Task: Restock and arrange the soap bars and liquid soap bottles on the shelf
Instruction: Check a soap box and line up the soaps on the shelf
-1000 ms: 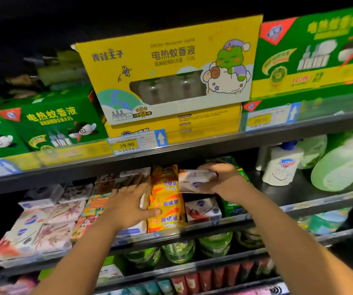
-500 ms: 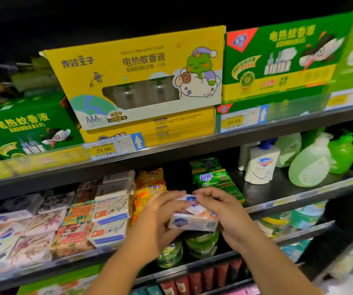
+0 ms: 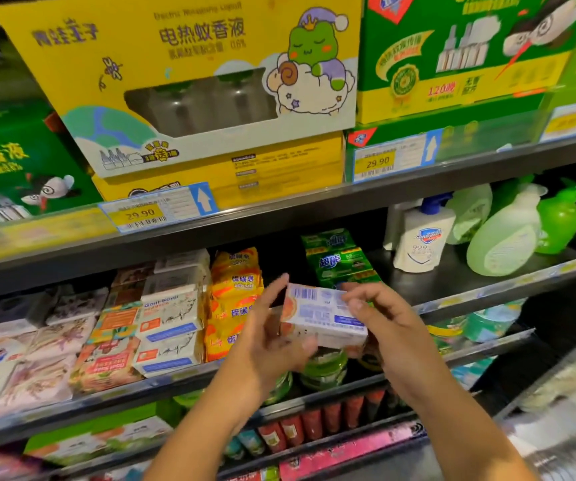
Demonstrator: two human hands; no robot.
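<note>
a person's left hand (image 3: pixel 269 341) and right hand (image 3: pixel 387 328) grip a white boxed soap bar (image 3: pixel 321 319) between them, barcode side up, just in front of the middle shelf (image 3: pixel 488 272). behind it lie yellow sulfur soap packs (image 3: pixel 234 289) and green soap packs (image 3: pixel 342 262). a white pump bottle (image 3: pixel 422 234) and pale green bottles (image 3: pixel 505 237) stand to the right.
</note>
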